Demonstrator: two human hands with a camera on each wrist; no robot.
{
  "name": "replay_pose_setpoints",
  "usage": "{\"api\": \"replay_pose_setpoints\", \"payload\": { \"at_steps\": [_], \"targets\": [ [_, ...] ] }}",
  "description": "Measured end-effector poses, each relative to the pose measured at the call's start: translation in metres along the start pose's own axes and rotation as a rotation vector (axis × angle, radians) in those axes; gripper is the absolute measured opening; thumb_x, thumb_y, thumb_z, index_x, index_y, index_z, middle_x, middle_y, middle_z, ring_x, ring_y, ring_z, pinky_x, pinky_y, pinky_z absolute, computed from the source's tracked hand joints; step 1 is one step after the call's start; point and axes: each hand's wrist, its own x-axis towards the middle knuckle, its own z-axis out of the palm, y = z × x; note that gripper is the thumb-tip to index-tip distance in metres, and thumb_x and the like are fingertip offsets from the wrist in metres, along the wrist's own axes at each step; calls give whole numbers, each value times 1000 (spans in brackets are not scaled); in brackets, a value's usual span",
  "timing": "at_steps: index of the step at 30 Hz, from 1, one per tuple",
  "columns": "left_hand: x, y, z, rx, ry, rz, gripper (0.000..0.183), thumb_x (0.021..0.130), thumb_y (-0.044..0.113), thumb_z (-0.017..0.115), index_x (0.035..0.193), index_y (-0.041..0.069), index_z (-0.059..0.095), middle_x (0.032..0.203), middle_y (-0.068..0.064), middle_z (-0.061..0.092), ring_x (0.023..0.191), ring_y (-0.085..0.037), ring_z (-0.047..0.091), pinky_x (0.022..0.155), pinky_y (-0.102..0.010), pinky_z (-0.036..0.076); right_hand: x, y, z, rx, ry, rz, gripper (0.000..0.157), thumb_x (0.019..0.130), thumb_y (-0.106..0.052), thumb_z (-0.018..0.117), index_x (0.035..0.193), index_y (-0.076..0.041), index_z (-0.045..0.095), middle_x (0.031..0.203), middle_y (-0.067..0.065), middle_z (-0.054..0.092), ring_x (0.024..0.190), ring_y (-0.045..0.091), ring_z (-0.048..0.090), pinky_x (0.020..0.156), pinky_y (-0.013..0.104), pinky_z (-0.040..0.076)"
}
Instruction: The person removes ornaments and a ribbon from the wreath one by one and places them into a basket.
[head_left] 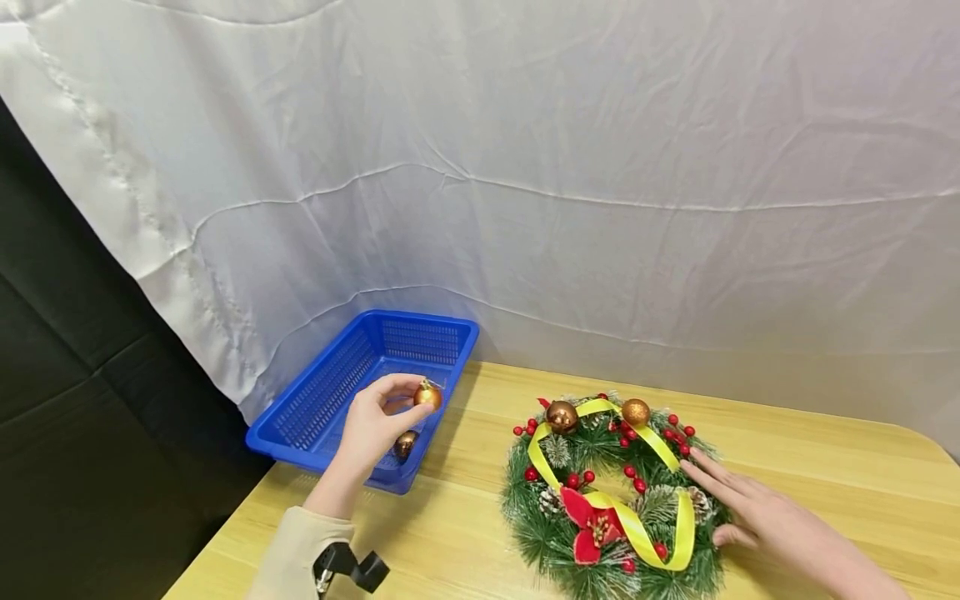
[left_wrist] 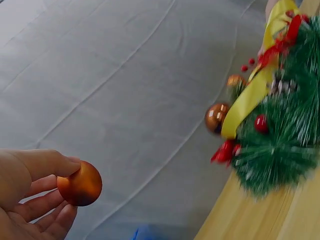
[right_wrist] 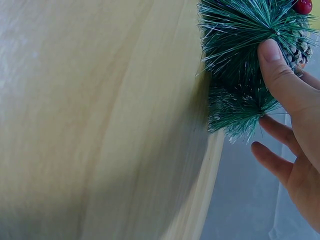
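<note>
Backdrop (head_left: pixel 570 167): pale creased cloth, behind the wreath (head_left: pixel 536 533); dark cloth (head_left: pixel 90 375) far to the wreath's left.
Table (head_left: pixel 465 533): light wood, under the wreath.
Wreath: flat on the table, green needles with whitish tips.
Trim: yellow ribbon (head_left: pixel 633 527) looped over the wreath; red flower (head_left: pixel 592 529) at its near side; brown ball (head_left: pixel 562 417) and glittery ball (head_left: pixel 636 412) at its far side; red berries and cones about it.
Left hand (head_left: pixel 381 418): left of the wreath, thumb and fingertips pinching a gold ball (head_left: pixel 427 396).
Gold ball: held up left of the wreath, well apart from it; thin wire at its cap.
Right hand (head_left: pixel 765 508): at the wreath's right edge, fingers extended, thumb spread from them, tips touching the needles.
Basket (head_left: pixel 420 337): blue, left of the wreath, bare wood between; dark ball (head_left: pixel 406 443) inside.
Left sleeve (head_left: pixel 300 550): beige, black clip (head_left: pixel 352 567) near the cuff, left of the wreath.
</note>
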Motion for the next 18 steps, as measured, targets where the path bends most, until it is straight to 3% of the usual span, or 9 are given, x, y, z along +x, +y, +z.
{"api": "replay_pose_setpoints", "payload": {
  "at_steps": [9,12,18],
  "targets": [
    [3,-8,-28,42,87,-78,37,72,12,76,105,1,63,101,-16,63,94,-23,59,78,-20,50,2,0,0,16,12,-14,86,68,-48,67,140,-15,35,143,11,33,103,23,58,74,36,53],
    [7,-23,-37,66,113,-77,39,71,19,77,105,5,64,102,-13,63,92,-17,59,76,-16,49,2,0,-1,14,16,-17,86,68,-48,67,140,-14,35,143,11,33,102,22,58,74,36,53],
    [10,-36,-53,99,148,-79,38,73,19,76,105,4,63,103,-13,63,88,-8,58,76,-13,48,1,0,-1,14,19,-17,86,68,-48,67,140,-14,35,143,11,33,102,23,58,74,36,53]
  ]
}}
